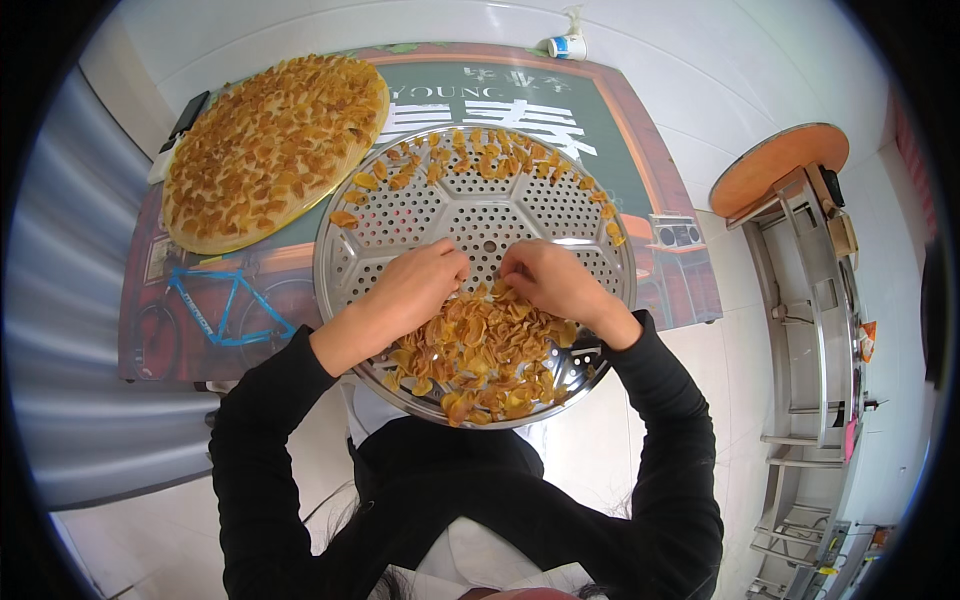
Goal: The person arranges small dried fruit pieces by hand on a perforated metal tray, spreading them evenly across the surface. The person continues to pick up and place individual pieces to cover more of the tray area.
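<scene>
A round perforated metal steamer tray (490,211) lies in front of me, its near edge reaching past the table towards my body. Thin yellow-brown dried slices (487,352) are heaped on its near half. More slices (487,161) are spread in an arc along the far rim. My left hand (427,281) is curled at the upper left of the heap, fingertips bunched low. Opposite it, my right hand (559,285) has thumb and fingers drawn together at the heap's upper edge, beside a slice. Whether either hand pinches a slice is hidden by the fingers.
A round board (352,169) covered with similar slices sits at the table's far left. The printed tabletop (622,112) holds a phone-like dark object (192,112) and, at the back, a white cup (568,47). Metal racks (806,247) and an orange round board (780,169) stand at right.
</scene>
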The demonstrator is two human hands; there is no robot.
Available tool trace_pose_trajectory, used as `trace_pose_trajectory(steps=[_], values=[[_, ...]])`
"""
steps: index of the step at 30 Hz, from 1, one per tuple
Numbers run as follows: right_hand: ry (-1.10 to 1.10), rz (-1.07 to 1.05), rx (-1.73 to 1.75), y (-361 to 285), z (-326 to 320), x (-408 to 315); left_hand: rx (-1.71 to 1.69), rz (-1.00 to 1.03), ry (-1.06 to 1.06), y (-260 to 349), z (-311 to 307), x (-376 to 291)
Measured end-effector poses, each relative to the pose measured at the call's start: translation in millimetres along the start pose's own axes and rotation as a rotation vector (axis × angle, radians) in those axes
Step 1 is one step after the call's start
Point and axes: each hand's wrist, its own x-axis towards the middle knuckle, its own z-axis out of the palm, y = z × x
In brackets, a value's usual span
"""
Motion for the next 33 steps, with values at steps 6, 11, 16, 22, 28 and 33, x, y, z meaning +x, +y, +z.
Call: trace_pose_trajectory(steps=[6, 11, 16, 22, 28, 33], values=[[0.131, 0.081, 0.068, 1.2, 3.9, -1.7, -0.127, -0.026, 0.053, -5.1, -2.0, -0.3], [0.177, 0.079, 0.000, 6.6, 8.6, 0.4, -0.106, -0.068, 0.063, -0.7, -5.7, 0.6], [0.206, 0.067, -0.013, 7.7, 10.5, -0.1, -0.080, -0.076, 0.158, -3.5, -1.4, 0.4], [0.171, 0.058, 0.043, 7.2, 3.6, -4.1, -0.083, -0.062, 0.334, -23.9, -4.5, -0.8], [0.173, 0.030, 0.043, 9.6, 7.8, 0.3, -0.025, -0.191, 0.412, -48.9, -21.6, 0.6], [0.334, -0.042, 0.057, 20.7, 7.7, 6.1, 0.124, -0.269, 0.474, -66.2, -29.1, 9.7]])
